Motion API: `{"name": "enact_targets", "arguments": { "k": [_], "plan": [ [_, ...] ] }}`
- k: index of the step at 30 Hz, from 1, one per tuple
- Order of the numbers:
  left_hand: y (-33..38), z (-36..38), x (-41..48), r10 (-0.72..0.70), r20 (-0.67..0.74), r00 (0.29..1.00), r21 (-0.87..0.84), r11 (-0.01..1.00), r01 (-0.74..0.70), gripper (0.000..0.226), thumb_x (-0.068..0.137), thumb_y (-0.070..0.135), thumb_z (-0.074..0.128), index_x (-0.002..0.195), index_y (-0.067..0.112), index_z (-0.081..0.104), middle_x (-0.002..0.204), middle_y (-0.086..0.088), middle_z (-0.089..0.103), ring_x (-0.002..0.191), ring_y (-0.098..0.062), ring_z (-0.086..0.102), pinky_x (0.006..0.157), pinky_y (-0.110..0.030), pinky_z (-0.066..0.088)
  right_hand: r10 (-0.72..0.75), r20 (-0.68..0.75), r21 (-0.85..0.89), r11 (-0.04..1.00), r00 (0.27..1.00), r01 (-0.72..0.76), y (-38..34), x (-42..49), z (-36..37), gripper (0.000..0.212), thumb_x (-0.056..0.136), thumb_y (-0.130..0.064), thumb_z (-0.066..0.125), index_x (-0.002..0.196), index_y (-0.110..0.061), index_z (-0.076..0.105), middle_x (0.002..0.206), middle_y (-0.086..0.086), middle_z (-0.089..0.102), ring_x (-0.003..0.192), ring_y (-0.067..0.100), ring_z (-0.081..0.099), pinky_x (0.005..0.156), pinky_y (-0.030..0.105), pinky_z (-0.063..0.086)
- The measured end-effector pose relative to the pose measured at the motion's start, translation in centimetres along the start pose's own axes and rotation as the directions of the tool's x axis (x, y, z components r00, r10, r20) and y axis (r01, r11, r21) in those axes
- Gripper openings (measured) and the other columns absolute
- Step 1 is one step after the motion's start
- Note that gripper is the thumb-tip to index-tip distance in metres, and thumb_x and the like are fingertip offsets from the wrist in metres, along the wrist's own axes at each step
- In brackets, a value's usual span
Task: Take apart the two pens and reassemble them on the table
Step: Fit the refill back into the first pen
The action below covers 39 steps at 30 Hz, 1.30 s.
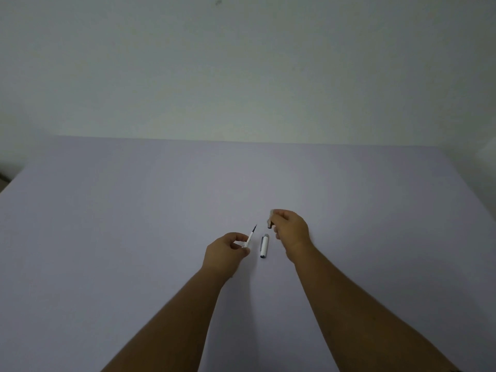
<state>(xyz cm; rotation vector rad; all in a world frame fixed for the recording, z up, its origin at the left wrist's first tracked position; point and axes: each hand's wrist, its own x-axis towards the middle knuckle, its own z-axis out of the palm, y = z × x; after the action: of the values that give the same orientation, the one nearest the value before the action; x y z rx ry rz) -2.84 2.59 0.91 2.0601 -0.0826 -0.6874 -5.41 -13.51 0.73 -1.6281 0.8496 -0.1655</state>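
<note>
Two hands pinch parts: left hand (225,251) the thin white refill (250,236), right hand (291,228) a dark-ended barrel piece (270,223); align both axes before sliding together.

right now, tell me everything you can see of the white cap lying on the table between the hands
The cap is a short white tube, plastic by its look, with a dark clip along its left side and a dark end nearest the person. Its far end looks greyish. It lies flat on the pale table, lengthwise away from the person, slightly tilted. Neither hand touches it: the left hand and right hand each hold another pen part.
</note>
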Motion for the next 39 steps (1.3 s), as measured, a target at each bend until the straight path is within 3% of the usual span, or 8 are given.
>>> {"name": "enact_targets", "arguments": {
  "k": [4, 19, 23, 26, 29, 33, 37, 39],
  "plan": [
    [0.7, 0.2, -0.2, 0.014, 0.001, 1.000, 0.001, 1.000, -0.014, 0.014, 0.082, 0.023, 0.066, 0.091, 0.035, 0.065, 0.078, 0.004, 0.065, 0.063, -0.009, 0.056, 0.041, -0.012, 0.043, 0.007, 0.034, 0.155, 0.988, 0.999, -0.012, -1.1, -0.5, -0.1, 0.008, 0.085, -0.025, 0.062, 0.078, -0.022, 0.066, 0.076, -0.001, 0.066, 0.061, 0.010, 0.054, 0.058, 0.025, 0.048],
    [2.2, 0.6, -2.3, 0.068, -0.023, 0.997, -0.031, 0.997, -0.069, 0.015, 0.084, 0.020, 0.066, 0.097, 0.027, 0.065, 0.078, 0.010, 0.063, 0.067, -0.004, 0.056, 0.033, -0.002, 0.038, -0.080, 0.270, 0.002, 0.997, 0.959, 0.083, -1.4, -3.5, -1.5, 0.007, 0.080, -0.019, 0.066, 0.083, -0.025, 0.069, 0.075, -0.007, 0.067, 0.063, 0.009, 0.053, 0.062, 0.024, 0.045],
    [2.7, 0.7, -2.9, 0.076, -0.038, 0.996, 0.005, 0.997, -0.076, 0.010, 0.084, 0.020, 0.066, 0.092, 0.024, 0.066, 0.076, 0.016, 0.061, 0.066, 0.000, 0.055, 0.044, -0.013, 0.044, -0.058, 0.231, -0.057, 0.996, 0.971, 0.073, -1.6, -4.1, -1.5, 0.018, 0.076, -0.033, 0.072, 0.068, -0.021, 0.061, 0.069, -0.005, 0.066, 0.062, 0.009, 0.053, 0.065, 0.028, 0.044],
    [2.9, 0.7, -3.2, 0.088, -0.043, 0.995, -0.003, 0.996, -0.088, 0.012, 0.084, 0.020, 0.066, 0.095, 0.021, 0.068, 0.077, 0.014, 0.063, 0.070, -0.001, 0.056, 0.057, -0.020, 0.044, -0.040, 0.244, -0.054, 0.997, 0.969, 0.055, -1.9, -4.5, -1.6, 0.022, 0.076, -0.039, 0.070, 0.071, -0.020, 0.060, 0.076, -0.004, 0.066, 0.066, 0.010, 0.053, 0.067, 0.029, 0.043],
    [3.2, 0.5, -3.4, 0.095, -0.059, 0.994, -0.017, 0.995, -0.096, 0.010, 0.083, 0.021, 0.067, 0.092, 0.022, 0.068, 0.076, 0.014, 0.062, 0.068, -0.002, 0.056, 0.056, -0.022, 0.044, -0.059, 0.275, 0.041, 0.998, 0.960, 0.050, -2.3, -4.7, -2.0, 0.011, 0.080, -0.033, 0.066, 0.082, -0.022, 0.068, 0.082, -0.006, 0.066, 0.068, 0.009, 0.053, 0.065, 0.025, 0.043],
    [3.7, 0.7, -3.6, 0.115, -0.065, 0.991, 0.010, 0.993, -0.114, 0.007, 0.082, 0.020, 0.067, 0.087, 0.025, 0.064, 0.074, 0.015, 0.060, 0.065, -0.003, 0.055, 0.054, -0.023, 0.044, -0.051, 0.220, -0.079, 0.994, 0.974, 0.070, -2.6, -4.9, -2.2, 0.030, 0.076, -0.040, 0.071, 0.066, -0.018, 0.054, 0.068, -0.005, 0.053, 0.059, 0.010, 0.044, 0.059, 0.025, 0.037],
    [4.0, 0.6, -3.7, 0.119, -0.078, 0.990, -0.013, 0.993, -0.120, 0.008, 0.082, 0.020, 0.067, 0.090, 0.021, 0.067, 0.074, 0.013, 0.062, 0.064, -0.004, 0.055, 0.053, -0.022, 0.045, -0.087, 0.286, 0.034, 0.996, 0.954, 0.081, -2.8, -5.0, -2.6, 0.005, 0.081, -0.032, 0.066, 0.077, -0.028, 0.066, 0.082, -0.011, 0.063, 0.072, 0.005, 0.052, 0.064, 0.022, 0.040],
    [4.2, 0.6, -3.8, 0.126, -0.074, 0.989, 0.008, 0.992, -0.126, 0.009, 0.082, 0.020, 0.067, 0.091, 0.022, 0.066, 0.075, 0.013, 0.061, 0.066, -0.005, 0.056, 0.056, -0.023, 0.046, -0.088, 0.273, -0.009, 0.996, 0.958, 0.094, -2.9, -4.9, -2.7, 0.011, 0.080, -0.032, 0.067, 0.072, -0.025, 0.063, 0.078, -0.009, 0.062, 0.069, 0.007, 0.051, 0.063, 0.023, 0.039]
  ]
}}
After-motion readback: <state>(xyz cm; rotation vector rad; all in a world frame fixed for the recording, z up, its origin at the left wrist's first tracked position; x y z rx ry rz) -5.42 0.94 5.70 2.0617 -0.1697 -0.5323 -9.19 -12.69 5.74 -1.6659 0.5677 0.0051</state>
